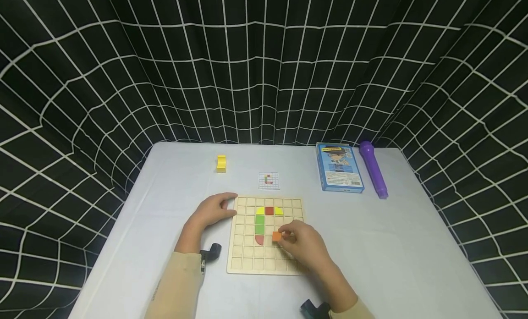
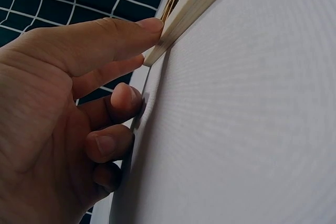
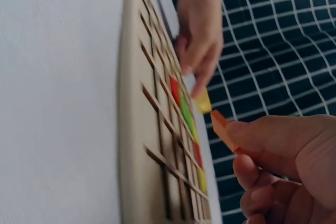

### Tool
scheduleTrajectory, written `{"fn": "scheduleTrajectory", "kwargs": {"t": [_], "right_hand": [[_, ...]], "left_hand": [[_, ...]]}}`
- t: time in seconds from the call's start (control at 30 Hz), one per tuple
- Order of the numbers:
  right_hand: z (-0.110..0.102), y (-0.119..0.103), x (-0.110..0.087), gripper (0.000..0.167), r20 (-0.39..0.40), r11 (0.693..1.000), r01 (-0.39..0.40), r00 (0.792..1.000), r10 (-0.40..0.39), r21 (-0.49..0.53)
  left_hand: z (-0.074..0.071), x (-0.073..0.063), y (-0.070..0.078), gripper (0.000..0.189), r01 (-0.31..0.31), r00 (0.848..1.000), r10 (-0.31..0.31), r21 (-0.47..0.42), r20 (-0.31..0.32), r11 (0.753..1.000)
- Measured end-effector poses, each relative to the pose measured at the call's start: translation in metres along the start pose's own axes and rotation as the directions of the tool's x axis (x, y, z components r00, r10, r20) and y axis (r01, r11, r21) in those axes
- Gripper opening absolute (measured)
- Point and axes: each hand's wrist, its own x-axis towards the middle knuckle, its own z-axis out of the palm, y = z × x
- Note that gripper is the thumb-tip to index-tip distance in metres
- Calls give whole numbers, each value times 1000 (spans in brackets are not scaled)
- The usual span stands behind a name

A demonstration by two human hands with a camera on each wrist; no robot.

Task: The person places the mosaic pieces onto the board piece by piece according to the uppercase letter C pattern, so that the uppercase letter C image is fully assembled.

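Observation:
A wooden grid board (image 1: pixel 247 265) lies on the table. On it are a red square tile (image 1: pixel 269 211) between two yellow rounded tiles, two green square tiles (image 1: pixel 259 229) below the left yellow one, and a reddish quarter-round tile (image 1: pixel 259 239) under those. My right hand (image 1: pixel 307 248) pinches an orange square tile (image 3: pixel 223 132) between thumb and fingers. In the right wrist view that tile is tilted and apart from the board. At the board's left edge, my left hand (image 1: pixel 210 211) touches the rim with thumb and a fingertip, its other fingers loosely bent.
Behind the board lies a small printed card (image 1: pixel 262 186) showing a coloured grid pattern. A yellow block (image 1: pixel 221 164) stands at the back left. Toward the back right are a blue box (image 1: pixel 340 170) and a purple stick-shaped object (image 1: pixel 374 170). Black gridded cloth (image 1: pixel 264 76) surrounds the table.

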Motion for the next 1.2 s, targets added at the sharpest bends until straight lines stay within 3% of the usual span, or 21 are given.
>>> {"fn": "scheduleTrajectory", "kwargs": {"t": [0.37, 0.63, 0.77, 1.07, 1.2], "right_hand": [[24, 2, 8, 20, 48, 996, 68, 997, -65, -63], [29, -3, 4, 8, -2, 991, 44, 999, -45, -122], [27, -3, 1, 13, 12, 991, 47, 999, -46, -128], [0, 12, -7, 29, -16, 990, -97, 995, 96, -98], [-14, 29, -9, 35, 1, 978, -151, 988, 152, -143]], "left_hand": [[-4, 0, 7, 63, 5, 1000, -5, 3, 5, 1000], [-5, 2, 6, 63, -4, 1000, 4, 9, 9, 1000], [-4, 1, 4, 63, -4, 1000, 4, 6, 10, 1000], [-2, 0, 3, 63, 5, 1000, -5, -6, 13, 1000], [-3, -2, 4, 63, 12, 1000, -12, -4, 16, 1000]]}}
